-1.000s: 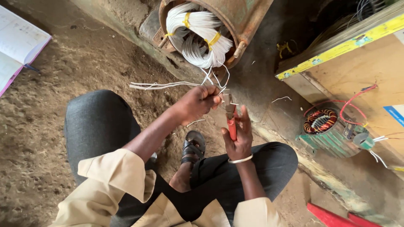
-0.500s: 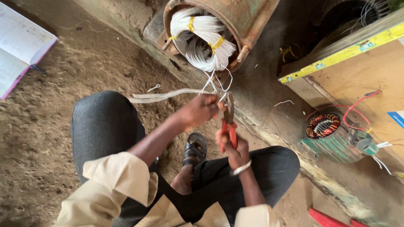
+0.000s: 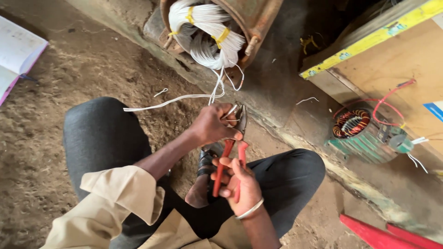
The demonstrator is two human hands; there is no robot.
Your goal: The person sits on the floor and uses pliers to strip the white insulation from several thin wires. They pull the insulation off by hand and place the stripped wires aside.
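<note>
I sit on the ground with knees apart. My left hand (image 3: 213, 125) pinches thin white wires (image 3: 175, 99) that run up to the white winding (image 3: 205, 32) inside a rusty motor housing (image 3: 251, 18). My right hand (image 3: 240, 184) grips the red handles of a pair of pliers (image 3: 229, 154). The plier jaws sit at the wires right beside my left fingers. A loose white strand trails left over my left knee.
An open notebook (image 3: 18, 53) lies at the far left on the dirt floor. A small green stator with copper coils (image 3: 357, 136) and red leads stands at right below a wooden board (image 3: 397, 60). Red bars (image 3: 383, 235) lie at bottom right.
My right hand has dropped lower and shifted its hold down the plier handles, which now slant left. The left hand stays on the wires. The view moved slightly.
</note>
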